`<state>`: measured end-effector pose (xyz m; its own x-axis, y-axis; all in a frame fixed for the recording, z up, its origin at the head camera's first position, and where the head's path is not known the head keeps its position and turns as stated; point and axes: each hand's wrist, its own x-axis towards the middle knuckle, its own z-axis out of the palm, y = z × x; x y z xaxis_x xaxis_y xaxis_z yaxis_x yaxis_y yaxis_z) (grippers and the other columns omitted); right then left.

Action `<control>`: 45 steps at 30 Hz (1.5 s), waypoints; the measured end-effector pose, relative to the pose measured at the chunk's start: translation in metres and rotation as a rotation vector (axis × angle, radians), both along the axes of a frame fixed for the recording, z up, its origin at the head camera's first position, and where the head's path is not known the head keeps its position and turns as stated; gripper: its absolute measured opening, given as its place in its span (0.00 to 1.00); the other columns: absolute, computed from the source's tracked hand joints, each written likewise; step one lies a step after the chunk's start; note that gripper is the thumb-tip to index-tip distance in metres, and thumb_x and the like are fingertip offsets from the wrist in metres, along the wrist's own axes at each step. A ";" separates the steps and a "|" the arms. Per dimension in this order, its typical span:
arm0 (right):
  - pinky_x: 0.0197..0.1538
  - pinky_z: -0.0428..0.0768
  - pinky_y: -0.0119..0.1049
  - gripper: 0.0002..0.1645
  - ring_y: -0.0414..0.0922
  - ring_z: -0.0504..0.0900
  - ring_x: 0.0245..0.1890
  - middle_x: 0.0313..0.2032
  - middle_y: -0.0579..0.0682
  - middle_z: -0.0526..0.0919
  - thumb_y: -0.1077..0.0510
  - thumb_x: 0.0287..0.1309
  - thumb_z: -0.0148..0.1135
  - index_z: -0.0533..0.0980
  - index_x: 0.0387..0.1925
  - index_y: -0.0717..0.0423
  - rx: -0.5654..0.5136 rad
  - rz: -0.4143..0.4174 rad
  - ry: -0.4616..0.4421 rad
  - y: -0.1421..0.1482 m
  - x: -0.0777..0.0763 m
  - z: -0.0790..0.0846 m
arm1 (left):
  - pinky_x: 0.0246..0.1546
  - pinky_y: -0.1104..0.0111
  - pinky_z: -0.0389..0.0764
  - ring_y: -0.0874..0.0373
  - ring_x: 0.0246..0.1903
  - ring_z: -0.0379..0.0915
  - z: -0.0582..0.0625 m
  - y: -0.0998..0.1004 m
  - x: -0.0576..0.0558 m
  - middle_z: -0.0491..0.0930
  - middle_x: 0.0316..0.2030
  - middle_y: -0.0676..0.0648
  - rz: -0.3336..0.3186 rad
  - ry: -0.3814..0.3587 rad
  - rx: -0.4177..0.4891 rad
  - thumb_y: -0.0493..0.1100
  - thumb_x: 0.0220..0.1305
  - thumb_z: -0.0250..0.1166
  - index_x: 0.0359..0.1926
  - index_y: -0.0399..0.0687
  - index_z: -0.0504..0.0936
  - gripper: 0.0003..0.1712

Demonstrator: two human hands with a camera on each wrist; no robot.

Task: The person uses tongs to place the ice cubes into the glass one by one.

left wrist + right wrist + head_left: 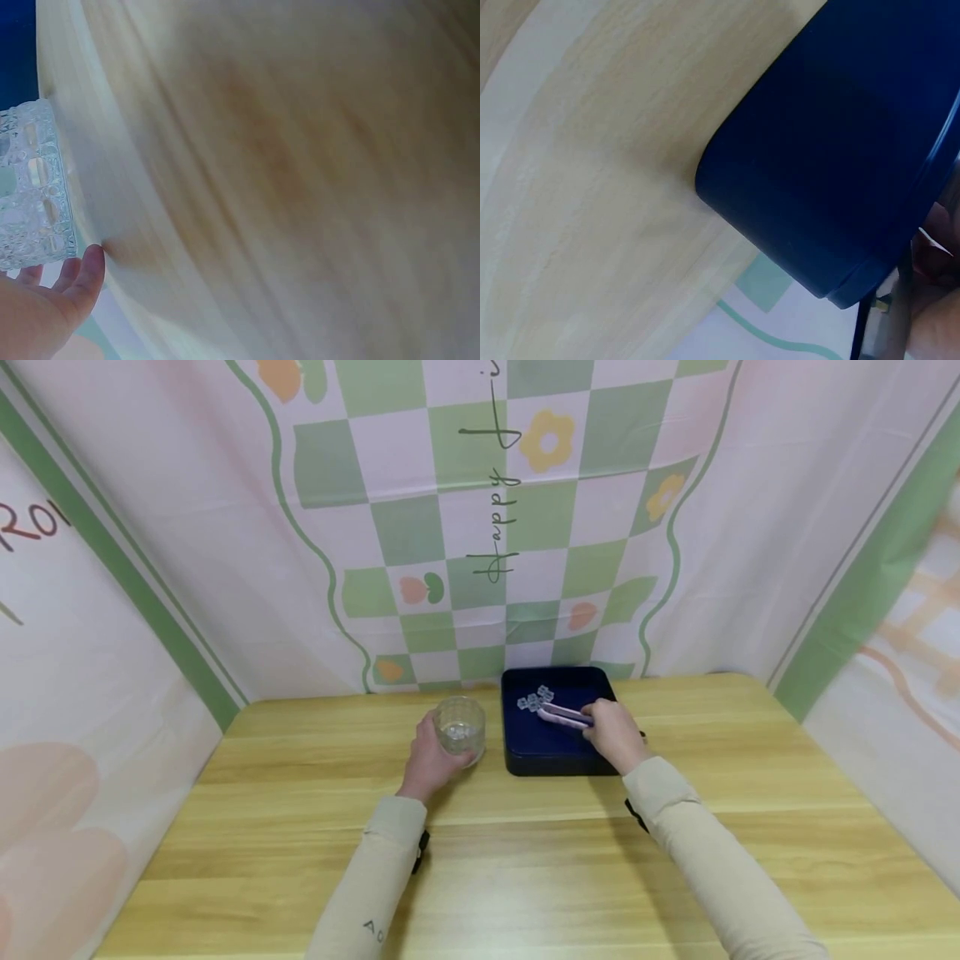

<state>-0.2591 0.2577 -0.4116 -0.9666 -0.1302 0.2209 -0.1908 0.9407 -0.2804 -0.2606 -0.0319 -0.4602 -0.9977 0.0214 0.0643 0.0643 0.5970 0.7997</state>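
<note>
My left hand (435, 758) holds a clear glass (460, 731) on the wooden table, fingers on its left side and thumb at the near side. Up close in the left wrist view, the glass (30, 187) has a bumpy, patterned wall, with fingertips (91, 262) beside its base. Pale pink tongs (564, 717) are gripped in my right hand (615, 735), over the dark blue tray (543, 745). Their tips reach right to several small clear cubes (533, 702) lying in the tray. In the right wrist view, the tray's wall hides the tong tips.
The wooden table (517, 868) carries the tray just right of the glass. A patterned cloth (465, 527) hangs behind the table's far edge, with more cloth at both sides. The tray (832, 150) has raised walls and rounded corners.
</note>
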 end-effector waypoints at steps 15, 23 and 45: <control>0.44 0.80 0.53 0.17 0.61 0.81 0.38 0.37 0.66 0.82 0.70 0.46 0.63 0.80 0.42 0.72 -0.061 -0.024 0.059 0.005 0.005 0.004 | 0.60 0.42 0.71 0.37 0.63 0.63 -0.002 0.000 -0.001 0.64 0.64 0.37 0.010 -0.003 0.001 0.49 0.45 0.76 0.70 0.44 0.53 0.57; 0.42 0.80 0.53 0.18 0.61 0.81 0.38 0.41 0.68 0.82 0.68 0.50 0.63 0.79 0.46 0.71 -0.095 -0.020 0.087 0.003 0.008 0.015 | 0.61 0.42 0.70 0.37 0.64 0.62 0.000 0.000 0.001 0.63 0.65 0.37 0.002 -0.007 0.009 0.49 0.45 0.76 0.70 0.44 0.53 0.56; 0.44 0.83 0.48 0.18 0.54 0.83 0.43 0.43 0.59 0.84 0.65 0.49 0.69 0.82 0.45 0.63 -0.105 0.157 0.215 -0.060 0.030 0.047 | 0.63 0.44 0.69 0.37 0.63 0.63 0.003 0.001 0.003 0.64 0.64 0.36 -0.006 0.022 0.005 0.47 0.43 0.77 0.70 0.43 0.54 0.56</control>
